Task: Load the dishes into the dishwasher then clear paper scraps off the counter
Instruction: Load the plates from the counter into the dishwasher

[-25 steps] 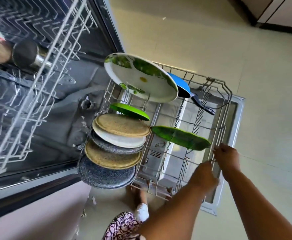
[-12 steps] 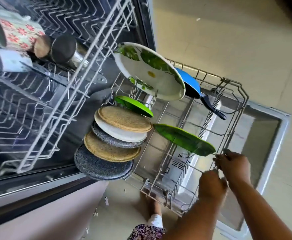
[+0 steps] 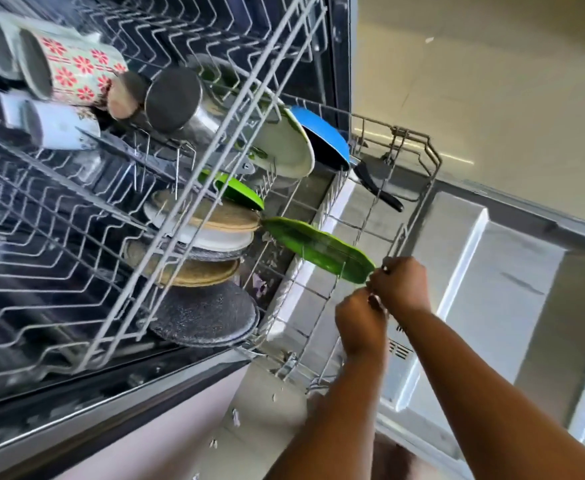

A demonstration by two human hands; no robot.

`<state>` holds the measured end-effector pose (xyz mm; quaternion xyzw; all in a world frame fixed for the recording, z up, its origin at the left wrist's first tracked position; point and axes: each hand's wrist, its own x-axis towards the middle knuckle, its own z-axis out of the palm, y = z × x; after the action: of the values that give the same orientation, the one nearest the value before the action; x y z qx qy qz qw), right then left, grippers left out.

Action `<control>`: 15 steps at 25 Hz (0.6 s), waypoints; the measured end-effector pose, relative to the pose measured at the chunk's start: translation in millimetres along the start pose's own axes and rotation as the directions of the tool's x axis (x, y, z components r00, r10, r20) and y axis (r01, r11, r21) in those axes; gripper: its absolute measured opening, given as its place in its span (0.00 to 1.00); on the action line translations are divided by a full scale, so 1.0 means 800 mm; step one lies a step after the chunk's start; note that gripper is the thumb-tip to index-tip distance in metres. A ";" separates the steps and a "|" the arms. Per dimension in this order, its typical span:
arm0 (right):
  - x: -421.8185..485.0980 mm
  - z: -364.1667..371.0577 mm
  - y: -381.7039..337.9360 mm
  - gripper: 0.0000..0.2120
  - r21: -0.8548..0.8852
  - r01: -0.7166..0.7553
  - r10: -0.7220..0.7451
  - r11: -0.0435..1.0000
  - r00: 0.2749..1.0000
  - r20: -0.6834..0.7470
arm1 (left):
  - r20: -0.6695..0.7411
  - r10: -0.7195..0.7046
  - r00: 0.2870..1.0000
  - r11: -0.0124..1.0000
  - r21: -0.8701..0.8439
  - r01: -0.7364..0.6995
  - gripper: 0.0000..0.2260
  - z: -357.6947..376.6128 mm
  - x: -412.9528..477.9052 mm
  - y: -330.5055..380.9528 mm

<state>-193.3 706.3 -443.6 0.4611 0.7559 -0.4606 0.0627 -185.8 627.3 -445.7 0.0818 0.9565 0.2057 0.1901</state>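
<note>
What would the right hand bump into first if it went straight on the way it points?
Most likely the long green leaf-shaped plate, whose tip sits right beside the right hand; depth is hard to judge.

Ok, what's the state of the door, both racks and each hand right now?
Dishwasher door: open, lying flat.
Lower rack: partly out over the door, loaded with plates and a pan.
Upper rack: holds mugs lying on their sides.
Left hand: grips the lower rack's front wire.
Right hand: grips the same wire.
</note>
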 end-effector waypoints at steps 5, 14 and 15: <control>0.021 0.059 -0.062 0.04 0.003 0.020 -0.020 1.000 0.999 0.041 | -0.018 -0.111 0.994 0.993 -0.038 0.110 0.08 -0.037 0.059 -0.046; 0.056 0.138 -0.154 0.08 -0.009 0.082 -0.081 0.997 0.995 0.066 | -0.218 -0.064 0.974 0.998 -0.001 0.065 0.06 -0.099 0.142 -0.105; 0.058 0.144 -0.159 0.08 -0.005 0.088 -0.087 0.996 0.993 0.082 | -0.225 -0.083 0.971 0.996 0.005 0.086 0.06 -0.106 0.146 -0.108</control>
<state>-354.1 629.9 -451.9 0.4079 0.7742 -0.4781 0.0754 -332.7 546.3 -449.2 0.0188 0.9759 0.1985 0.0889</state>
